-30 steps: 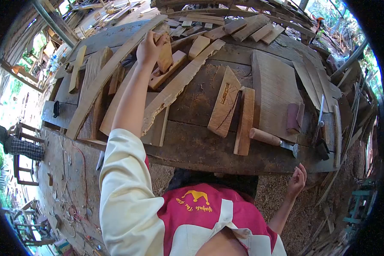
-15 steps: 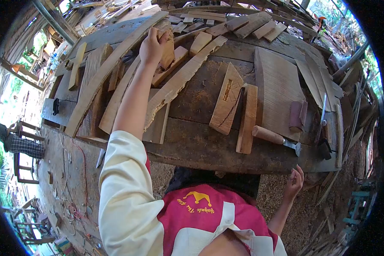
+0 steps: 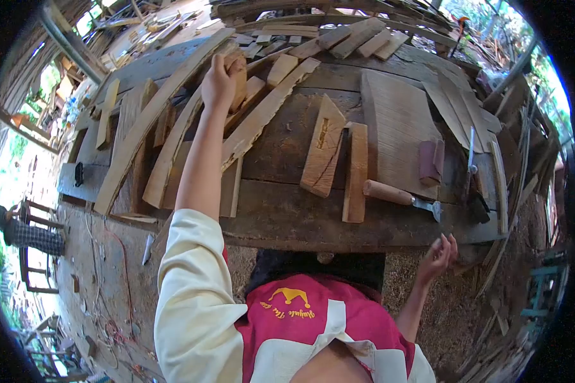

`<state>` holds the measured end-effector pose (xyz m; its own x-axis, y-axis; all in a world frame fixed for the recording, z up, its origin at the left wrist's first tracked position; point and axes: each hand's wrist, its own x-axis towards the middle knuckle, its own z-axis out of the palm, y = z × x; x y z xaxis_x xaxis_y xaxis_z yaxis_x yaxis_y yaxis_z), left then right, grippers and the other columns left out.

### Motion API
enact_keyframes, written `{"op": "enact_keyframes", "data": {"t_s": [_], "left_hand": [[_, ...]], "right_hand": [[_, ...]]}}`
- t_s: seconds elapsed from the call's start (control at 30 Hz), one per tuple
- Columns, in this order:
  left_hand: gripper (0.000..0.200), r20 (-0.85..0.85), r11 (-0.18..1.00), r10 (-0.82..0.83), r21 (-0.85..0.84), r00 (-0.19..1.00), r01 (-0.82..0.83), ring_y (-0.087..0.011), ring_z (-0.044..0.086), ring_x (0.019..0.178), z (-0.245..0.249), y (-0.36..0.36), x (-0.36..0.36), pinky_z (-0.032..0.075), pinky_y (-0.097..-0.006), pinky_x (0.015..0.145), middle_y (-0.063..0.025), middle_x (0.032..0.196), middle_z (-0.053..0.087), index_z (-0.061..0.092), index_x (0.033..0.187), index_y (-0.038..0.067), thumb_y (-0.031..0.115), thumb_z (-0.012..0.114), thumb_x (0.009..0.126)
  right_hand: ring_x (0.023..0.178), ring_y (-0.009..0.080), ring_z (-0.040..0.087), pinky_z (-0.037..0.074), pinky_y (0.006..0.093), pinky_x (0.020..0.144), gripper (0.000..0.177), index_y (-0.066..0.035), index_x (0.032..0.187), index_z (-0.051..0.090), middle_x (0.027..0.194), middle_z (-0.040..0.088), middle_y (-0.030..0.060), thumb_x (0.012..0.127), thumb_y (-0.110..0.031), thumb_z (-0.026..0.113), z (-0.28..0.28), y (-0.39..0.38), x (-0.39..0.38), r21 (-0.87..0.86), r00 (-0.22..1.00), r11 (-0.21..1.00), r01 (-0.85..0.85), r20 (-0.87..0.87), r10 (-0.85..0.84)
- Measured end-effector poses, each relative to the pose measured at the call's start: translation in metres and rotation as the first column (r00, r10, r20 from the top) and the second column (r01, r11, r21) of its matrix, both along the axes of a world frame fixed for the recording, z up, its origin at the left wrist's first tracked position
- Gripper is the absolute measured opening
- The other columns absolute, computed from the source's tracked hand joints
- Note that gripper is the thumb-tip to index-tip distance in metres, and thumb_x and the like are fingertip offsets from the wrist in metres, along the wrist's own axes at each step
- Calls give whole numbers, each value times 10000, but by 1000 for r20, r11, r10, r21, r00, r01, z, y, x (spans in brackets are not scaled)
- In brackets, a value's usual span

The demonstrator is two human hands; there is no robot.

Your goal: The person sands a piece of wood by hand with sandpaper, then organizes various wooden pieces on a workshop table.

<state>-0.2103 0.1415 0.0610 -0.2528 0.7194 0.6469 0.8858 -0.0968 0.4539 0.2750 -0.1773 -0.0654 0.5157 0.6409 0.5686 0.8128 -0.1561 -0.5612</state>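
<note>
My left hand (image 3: pixel 218 80) reaches far over the workbench (image 3: pixel 287 214) and grips a short wooden block (image 3: pixel 237 75), lifted among long planks at the back left. A long rough-edged plank (image 3: pixel 259 121) lies just right of that arm. My right hand (image 3: pixel 437 255) hangs below the bench's front edge, fingers loosely apart, holding nothing. A wooden-handled chisel (image 3: pixel 396 195) lies on the bench above it. A notched board (image 3: pixel 322 145) and a narrow slat (image 3: pixel 355 172) lie in the middle.
A wide flat board (image 3: pixel 396 121) and a small dark sanding block (image 3: pixel 430 161) lie to the right. Offcuts (image 3: pixel 338 38) crowd the far edge. A long curved plank (image 3: pixel 147 121) crosses the left. A person (image 3: pixel 19 226) sits on a chair far left.
My left hand has drawn the block slightly toward me and left. My right hand has risen a little below the bench edge. The view has shifted slightly.
</note>
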Motion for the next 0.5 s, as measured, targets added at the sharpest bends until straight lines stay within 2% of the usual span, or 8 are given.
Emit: {"op": "enact_keyframes", "data": {"t_s": [0.03, 0.1, 0.17, 0.2, 0.23, 0.3, 0.33, 0.5], "left_hand": [[366, 4, 1000, -18, 6, 1000, 18, -409, 589, 724, 1, -1, 2, 450, -495, 587, -200, 746, 609, 453, 991, 108, 424, 543, 832], [382, 21, 1000, -4, -26, 1000, 4, -412, 591, 720, 5, -4, 4, 451, -502, 592, -207, 754, 611, 460, 993, 109, 441, 545, 825], [405, 38, 1000, 19, -18, 999, -18, -398, 597, 760, 9, 0, 1, 459, -491, 625, -205, 795, 620, 494, 979, 102, 465, 554, 811], [420, 109, 999, -1, -36, 994, 5, -389, 597, 787, 10, 5, -4, 463, -478, 648, -201, 825, 623, 516, 988, 105, 480, 555, 804], [437, 181, 998, -17, -60, 983, 28, -379, 598, 815, 7, 8, -8, 466, -466, 672, -197, 855, 626, 537, 997, 107, 496, 555, 797], [457, 142, 999, 37, 13, 989, -39, -362, 596, 854, 14, 11, -4, 468, -444, 708, -181, 896, 629, 562, 1035, 123, 514, 538, 800], [468, 111, 998, 49, -56, 993, -43, -359, 598, 854, 19, 13, -6, 469, -443, 708, -178, 900, 630, 560, 1049, 129, 524, 530, 801], [489, 25, 985, 98, -146, 995, -93, -343, 610, 836, 34, 32, -3, 479, -439, 679, -157, 883, 640, 570, 1037, 137, 556, 524, 790]], "right_hand": [[1131, 262, 439, 435, 371, 852, 222, -34, 1027, 584, 1218, 449, 139, 906, -203, 506, 0, 4, -6, 4, 995, 1000, -7, 98, 7], [1176, 279, 393, 382, 400, 924, 285, -48, 1121, 539, 1288, 398, 146, 895, -220, 524, -2, 9, -17, 1, 994, 999, -33, 108, 33], [1250, 302, 313, 316, 426, 991, 385, -60, 1222, 456, 1370, 299, 164, 881, -216, 544, -2, 18, -27, -10, 988, 1000, 27, 154, -25], [1329, 319, 161, 201, 444, 1054, 529, -75, 1336, 321, 1441, 145, 176, 895, -302, 506, -4, 20, -27, -57, 996, 998, 0, 85, 5], [1329, 319, 161, 201, 444, 1054, 529, -75, 1336, 321, 1441, 145, 176, 895, -302, 506, -5, 23, -31, -51, 995, 999, 5, 96, 0], [1355, 320, 27, 121, 447, 1076, 643, -79, 1394, 197, 1459, 58, 182, 903, -415, 440, -4, 33, -38, -208, 918, 973, 99, -358, -170], [1355, 322, -5, 75, 444, 1081, 704, -72, 1412, 115, 1465, 23, 180, 904, -483, 376, -7, 35, -37, -274, 923, 957, 90, -339, -183], [1354, 324, 17, 80, 443, 1081, 705, -49, 1400, 148, 1461, 43, 185, 899, -474, 405, -18, 41, -42, -239, 959, 962, 130, -217, -184]]}}
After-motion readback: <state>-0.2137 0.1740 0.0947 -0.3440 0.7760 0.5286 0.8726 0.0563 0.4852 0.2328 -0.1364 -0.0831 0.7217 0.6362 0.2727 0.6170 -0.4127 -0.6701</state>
